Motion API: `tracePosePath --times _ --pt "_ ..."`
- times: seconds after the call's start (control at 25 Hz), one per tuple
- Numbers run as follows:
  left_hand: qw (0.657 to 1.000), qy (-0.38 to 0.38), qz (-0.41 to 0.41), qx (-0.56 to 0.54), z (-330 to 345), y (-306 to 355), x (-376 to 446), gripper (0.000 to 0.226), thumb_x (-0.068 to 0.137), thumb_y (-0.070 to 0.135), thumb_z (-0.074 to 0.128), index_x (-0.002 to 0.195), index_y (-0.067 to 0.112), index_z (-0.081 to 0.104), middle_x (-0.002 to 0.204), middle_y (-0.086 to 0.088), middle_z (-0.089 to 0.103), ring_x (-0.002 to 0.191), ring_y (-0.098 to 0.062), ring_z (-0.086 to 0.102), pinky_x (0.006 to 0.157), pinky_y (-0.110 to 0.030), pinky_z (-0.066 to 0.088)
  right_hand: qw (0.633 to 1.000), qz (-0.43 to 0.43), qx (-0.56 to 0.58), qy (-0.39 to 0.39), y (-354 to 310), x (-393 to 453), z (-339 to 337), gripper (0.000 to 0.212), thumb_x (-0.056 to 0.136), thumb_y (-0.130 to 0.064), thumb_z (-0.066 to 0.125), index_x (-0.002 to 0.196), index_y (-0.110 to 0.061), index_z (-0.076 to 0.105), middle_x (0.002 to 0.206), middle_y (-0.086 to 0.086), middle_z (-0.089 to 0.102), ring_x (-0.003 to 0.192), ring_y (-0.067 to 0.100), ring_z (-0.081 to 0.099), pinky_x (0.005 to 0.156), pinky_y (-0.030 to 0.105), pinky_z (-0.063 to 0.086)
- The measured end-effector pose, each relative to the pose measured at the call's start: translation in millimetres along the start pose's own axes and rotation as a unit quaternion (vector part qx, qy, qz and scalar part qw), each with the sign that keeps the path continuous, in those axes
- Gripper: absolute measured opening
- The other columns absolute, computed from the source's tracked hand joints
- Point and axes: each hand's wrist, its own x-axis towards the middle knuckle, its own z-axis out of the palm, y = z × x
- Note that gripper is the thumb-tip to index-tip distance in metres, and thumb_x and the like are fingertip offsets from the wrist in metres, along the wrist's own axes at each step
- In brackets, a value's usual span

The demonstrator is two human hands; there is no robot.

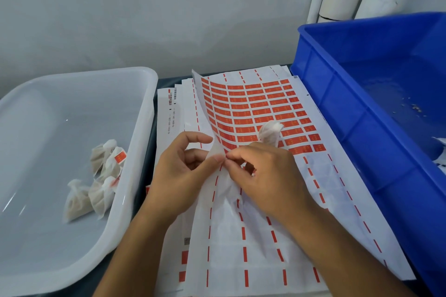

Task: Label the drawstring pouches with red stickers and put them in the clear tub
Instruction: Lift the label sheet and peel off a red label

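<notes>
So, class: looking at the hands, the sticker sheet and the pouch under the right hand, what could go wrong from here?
1. The left hand bends the sticker sheet upward; the thin backing may crease or tear.
2. The right hand picks at a sticker while also holding a pouch, which may slip.
3. The sticker may curl and stick to a fingertip.

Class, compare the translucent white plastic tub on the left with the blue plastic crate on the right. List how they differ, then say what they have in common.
The translucent white plastic tub has smooth walls and rounded corners; the blue plastic crate is opaque, with ribbed walls and squarer corners. The tub holds several small white drawstring pouches, at least one with a red sticker; the crate shows only small crumbs and some white material at its right edge. Both are open-topped and flank the sticker sheets.
</notes>
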Motion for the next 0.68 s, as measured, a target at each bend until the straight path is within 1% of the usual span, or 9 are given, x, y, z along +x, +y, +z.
tracePosePath --times 0.08,0.2,0.28,0.36,0.44,0.48,0.56,0.64,0.68 --pt "1.000 -0.014 -0.001 0.000 -0.4 0.3 -0.4 0.038 0.080 0.041 0.075 0.113 0.034 0.057 0.095 0.000 0.079 0.083 -0.024 0.078 0.069 -0.036 0.064 1.000 -0.005 0.003 0.008 1.8 -0.2 1.5 0.025 0.092 -0.039 0.067 0.103 -0.018 0.077 0.099 -0.003 0.078 0.081 0.012 0.070 0.089 0.022 0.051" --pt "1.000 -0.020 0.006 0.008 -0.1 1.3 -0.4 0.034 0.081 0.041 0.075 0.109 0.042 0.056 0.099 0.003 0.078 0.084 -0.023 0.077 0.068 -0.035 0.064 1.000 0.008 0.026 0.013 3.6 0.2 4.1 0.027 0.094 -0.042 0.062 0.100 -0.020 0.076 0.098 -0.006 0.076 0.080 0.005 0.063 0.090 0.021 0.053" --pt "1.000 -0.015 0.012 0.011 0.7 2.4 -0.6 0.033 0.081 0.041 0.075 0.108 0.043 0.056 0.099 0.005 0.078 0.083 -0.023 0.077 0.067 -0.034 0.063 0.999 0.013 0.032 0.023 4.3 -0.4 6.2 0.026 0.096 -0.042 0.060 0.098 -0.021 0.074 0.096 -0.008 0.075 0.077 0.003 0.061 0.088 0.016 0.051" --pt "1.000 0.000 0.012 0.017 0.9 3.2 -0.6 0.034 0.083 0.038 0.076 0.110 0.043 0.056 0.096 0.007 0.078 0.081 -0.021 0.077 0.065 -0.032 0.063 0.998 0.026 0.043 0.024 4.3 -0.4 6.9 0.026 0.097 -0.043 0.057 0.097 -0.023 0.072 0.095 -0.011 0.073 0.076 -0.001 0.060 0.087 0.008 0.046" --pt "0.999 0.019 0.008 0.031 1.3 2.9 0.1 0.035 0.086 0.035 0.077 0.111 0.045 0.054 0.094 0.012 0.075 0.079 -0.018 0.077 0.063 -0.029 0.063 0.995 0.062 0.072 0.008 3.2 0.5 6.3 0.028 0.097 -0.050 0.053 0.098 -0.027 0.070 0.097 -0.018 0.070 0.080 -0.005 0.060 0.087 0.001 0.041" --pt "0.999 0.028 0.005 0.040 1.5 2.7 0.4 0.038 0.086 0.034 0.078 0.111 0.048 0.052 0.096 0.016 0.073 0.079 -0.017 0.076 0.063 -0.028 0.062 0.993 0.083 0.087 0.002 2.9 1.1 6.0 0.026 0.095 -0.052 0.053 0.098 -0.031 0.068 0.096 -0.023 0.067 0.081 -0.006 0.061 0.084 -0.003 0.040" --pt "0.996 0.047 0.007 0.070 2.4 3.5 0.9 0.051 0.087 0.031 0.079 0.113 0.058 0.045 0.105 0.026 0.065 0.079 -0.014 0.074 0.060 -0.023 0.060 0.986 0.119 0.115 0.007 3.7 2.7 6.2 0.014 0.094 -0.049 0.058 0.096 -0.037 0.064 0.092 -0.031 0.062 0.084 -0.007 0.063 0.075 -0.007 0.040" --pt "0.993 0.061 0.014 0.103 1.2 3.8 0.6 0.062 0.087 0.028 0.078 0.115 0.066 0.039 0.116 0.032 0.056 0.078 -0.013 0.073 0.057 -0.018 0.058 0.980 0.139 0.140 0.023 5.2 4.1 6.7 0.005 0.095 -0.044 0.062 0.094 -0.039 0.063 0.090 -0.033 0.062 0.089 -0.006 0.065 0.074 -0.004 0.043" --pt "0.991 0.062 0.014 0.117 -0.4 3.2 0.4 0.063 0.087 0.028 0.078 0.116 0.068 0.039 0.121 0.033 0.053 0.078 -0.012 0.073 0.056 -0.018 0.057 0.978 0.144 0.149 0.031 5.6 4.1 6.7 0.005 0.095 -0.044 0.063 0.094 -0.039 0.064 0.091 -0.032 0.063 0.088 -0.004 0.066 0.076 -0.001 0.047"
